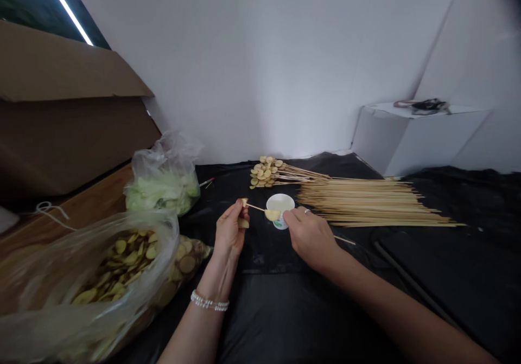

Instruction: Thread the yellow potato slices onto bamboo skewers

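Observation:
My right hand is closed around a thin bamboo skewer, whose rear end sticks out behind the palm. A pale potato slice is threaded on the skewer just ahead of my fingers. At the front end, my left hand pinches another slice against the tip, and one more slice shows lower in the same fingers. Just behind the threaded slice stands a white paper cup with pale contents and a green print, close to my right fingertips.
Loose skewers lie in a wide row at right. Beyond the cup rests a bundle of skewered slices. On the left are an open plastic bag of slices, a knotted bag of pale green vegetable and a cardboard box. A white box stands back right.

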Motion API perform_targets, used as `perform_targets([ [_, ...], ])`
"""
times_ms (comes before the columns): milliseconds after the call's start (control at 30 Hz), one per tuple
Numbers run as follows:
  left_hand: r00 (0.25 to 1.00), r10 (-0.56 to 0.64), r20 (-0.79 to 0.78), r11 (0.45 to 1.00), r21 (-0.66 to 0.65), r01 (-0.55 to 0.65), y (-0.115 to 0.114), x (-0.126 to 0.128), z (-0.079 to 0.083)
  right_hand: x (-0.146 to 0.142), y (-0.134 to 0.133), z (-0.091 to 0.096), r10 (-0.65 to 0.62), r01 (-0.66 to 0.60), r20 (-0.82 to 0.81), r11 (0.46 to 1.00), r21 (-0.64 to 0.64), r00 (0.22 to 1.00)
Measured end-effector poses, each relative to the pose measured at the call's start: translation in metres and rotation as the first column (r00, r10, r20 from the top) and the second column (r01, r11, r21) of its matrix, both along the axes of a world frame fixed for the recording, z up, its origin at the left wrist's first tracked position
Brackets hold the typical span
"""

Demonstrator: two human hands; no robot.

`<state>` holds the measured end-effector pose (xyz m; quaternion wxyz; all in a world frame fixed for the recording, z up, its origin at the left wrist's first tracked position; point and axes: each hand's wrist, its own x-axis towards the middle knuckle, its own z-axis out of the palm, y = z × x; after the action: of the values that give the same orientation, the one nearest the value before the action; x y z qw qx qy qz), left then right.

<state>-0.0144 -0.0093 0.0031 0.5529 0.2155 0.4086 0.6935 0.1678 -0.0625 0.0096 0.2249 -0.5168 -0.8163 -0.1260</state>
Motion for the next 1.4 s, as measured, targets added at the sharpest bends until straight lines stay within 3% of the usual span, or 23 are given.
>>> perform_targets([
  [100,1.0,-0.002,-0.008,1.0,0.0,0.002,-0.0003,0.0008,0.0,-0.0005,-0.001,0.0006,-0.011,0.011,0.003,1.0,-0.008,1.0],
  [367,1.0,-0.002,-0.009,1.0,-0.004,0.002,-0.0001,0.0016,-0.0005,-0.0025,-0.0038,0.0054,-0.004,0.014,0.056,0.983,-0.182,0.998],
  [667,0.999,-0.024,-0.038,1.0,-0.006,0.023,-0.0017,0.005,-0.0011,-0.0012,-0.0029,0.0023,-0.014,0.014,0.005,0.998,-0.067,1.0],
  [933,0.999,-0.025,-0.046,1.0,-0.017,0.024,-0.0011,0.005,-0.0034,-0.001,-0.0032,0.0072,0.0,0.019,0.081,0.973,-0.23,0.997],
  [1267,0.997,-0.056,-0.058,0.998,-0.005,0.056,-0.0018,0.0058,-0.0048,-0.002,-0.0037,0.005,-0.024,0.027,0.015,0.986,-0.163,1.0],
  [1400,0.995,-0.072,-0.063,0.997,-0.005,0.071,-0.0024,0.006,-0.0051,-0.0015,-0.0041,0.0059,-0.023,0.026,0.017,0.975,-0.221,1.0],
])
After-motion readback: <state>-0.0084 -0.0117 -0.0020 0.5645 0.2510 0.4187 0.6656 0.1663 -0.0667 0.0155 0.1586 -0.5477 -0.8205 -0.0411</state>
